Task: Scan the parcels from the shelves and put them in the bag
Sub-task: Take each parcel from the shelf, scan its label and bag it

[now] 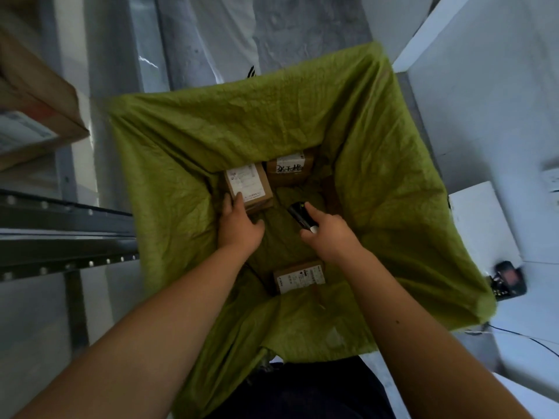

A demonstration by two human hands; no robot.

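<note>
A big olive-green bag [393,192] stands open below me, and both my arms reach down into it. My left hand [239,225] holds the near end of a small cardboard parcel with a white label [248,184] at the bag's bottom. My right hand [328,234] grips a black handheld scanner [299,217], its head pointing up and left. A second labelled parcel [289,167] lies just behind the first. A third parcel [299,276] lies on the near side, below my hands.
A metal shelf rack [60,231] runs along the left, with a large cardboard box [33,107] on it. White surfaces [484,86] stand to the right, and a small black device with cables [509,278] sits by the bag's right edge.
</note>
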